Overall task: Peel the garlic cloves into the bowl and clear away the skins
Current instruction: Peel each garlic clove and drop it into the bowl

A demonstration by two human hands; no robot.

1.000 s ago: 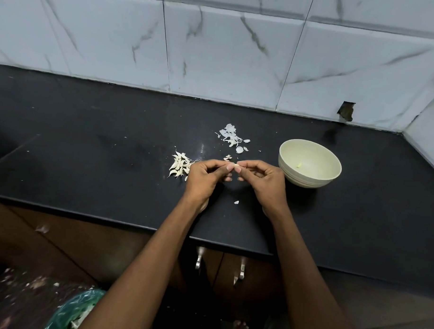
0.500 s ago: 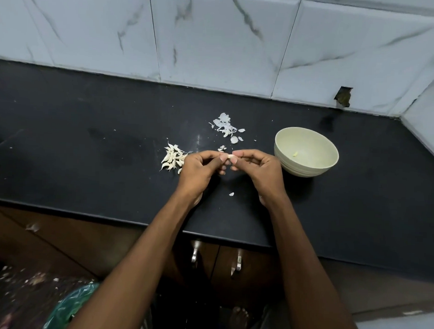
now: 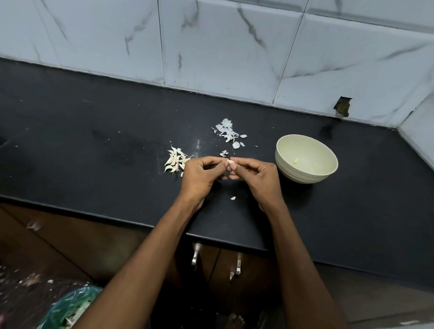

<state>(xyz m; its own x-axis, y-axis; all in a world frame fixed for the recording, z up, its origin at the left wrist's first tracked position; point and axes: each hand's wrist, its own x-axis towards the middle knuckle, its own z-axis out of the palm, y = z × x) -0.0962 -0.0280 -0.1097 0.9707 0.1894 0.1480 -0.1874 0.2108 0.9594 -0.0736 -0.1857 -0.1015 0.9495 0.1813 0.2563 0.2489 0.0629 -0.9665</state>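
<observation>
I see the left hand (image 3: 201, 175) and the right hand (image 3: 253, 176) together over the black counter (image 3: 88, 160), both pinching one garlic clove (image 3: 229, 162) between the fingertips. The bowl (image 3: 306, 159) stands just right of them, the clove pile (image 3: 175, 160) left, skins (image 3: 228, 132) behind.

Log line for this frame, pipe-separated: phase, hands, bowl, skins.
phase: peeling | left hand and right hand: pinch small white garlic clove | pale green round bowl: one peeled piece | papery white skins: on black counter

Both forearms fwd, left hand (image 3: 200, 174) & right hand (image 3: 255, 176) fingertip-to-fingertip, fingers curled.
</observation>
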